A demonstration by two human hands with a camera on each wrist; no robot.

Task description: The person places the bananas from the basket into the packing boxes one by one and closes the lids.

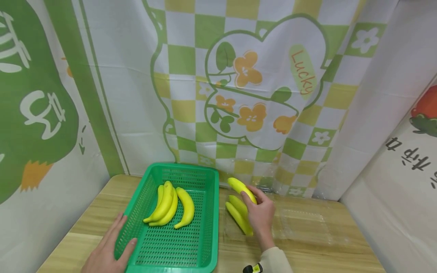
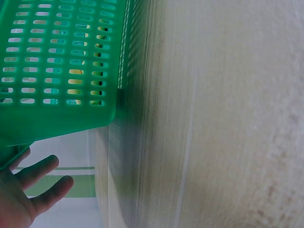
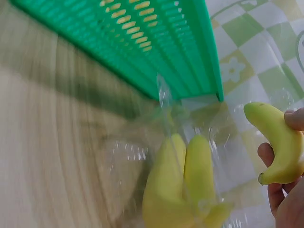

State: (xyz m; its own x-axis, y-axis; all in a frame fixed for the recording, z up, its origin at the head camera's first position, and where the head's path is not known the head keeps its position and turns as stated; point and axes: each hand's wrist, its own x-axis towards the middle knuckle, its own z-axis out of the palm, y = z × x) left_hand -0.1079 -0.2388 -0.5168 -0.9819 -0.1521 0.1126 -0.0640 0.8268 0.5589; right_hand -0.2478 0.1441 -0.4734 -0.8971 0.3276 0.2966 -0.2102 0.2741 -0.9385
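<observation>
Left hand: (image 1: 109,248) at the basket's (image 1: 212,212) near-left rim, fingers spread and fairly straight, not wrapped round it. A lean on that edge could tip or skid the basket, since so loose a touch would hardly check it.
Trio: (image 1: 167,203) in the basket's left half, three bananas overlapping. The top one could roll off if the basket were jolted, being propped on its neighbours.
Single: (image 1: 187,208) just beside the trio, near the basket's middle; a knock could turn it, as it lies alone on its curve.
Held banana: (image 1: 240,187) just off the basket's far-right side, clear of the rim, one end poking out toward it. That end could catch the rim if carried low; a smooth skin could let it slip.
Pair: (image 1: 239,218) right of the basket, under the held one; a dip of the knuckles could shove these two.
Right hand: (image 1: 261,210) right of the basket, thumb and fingers clamped on the held banana, well apart from the other hand.
Box: (image 3: 164,92) clear plastic, right of the basket, around the pair; its faint edges could snag a sleeve unnoticed.
</observation>
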